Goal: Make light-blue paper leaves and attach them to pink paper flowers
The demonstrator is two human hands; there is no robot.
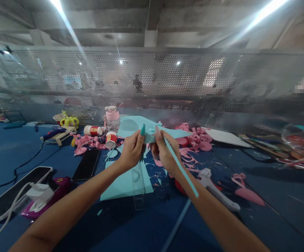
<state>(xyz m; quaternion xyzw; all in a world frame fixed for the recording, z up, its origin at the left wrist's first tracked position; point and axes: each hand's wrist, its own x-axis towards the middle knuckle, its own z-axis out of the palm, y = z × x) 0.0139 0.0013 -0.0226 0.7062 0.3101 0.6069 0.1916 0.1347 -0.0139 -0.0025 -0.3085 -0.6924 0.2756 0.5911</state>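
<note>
Fingers of both hands pinching a light-blue paper strip above the blue table: left hand clenching the folded end, right hand gripping beside it, tail trailing down along the right forearm. Keeping the pinch tight and edges aligned, judging by the fold. Lying beneath: light-blue paper sheet, clear ruler, black phone, white-handled tool, glue bottles, pink paper scraps.

Perforated metal screen behind blue table, ceiling strip lights.
</note>
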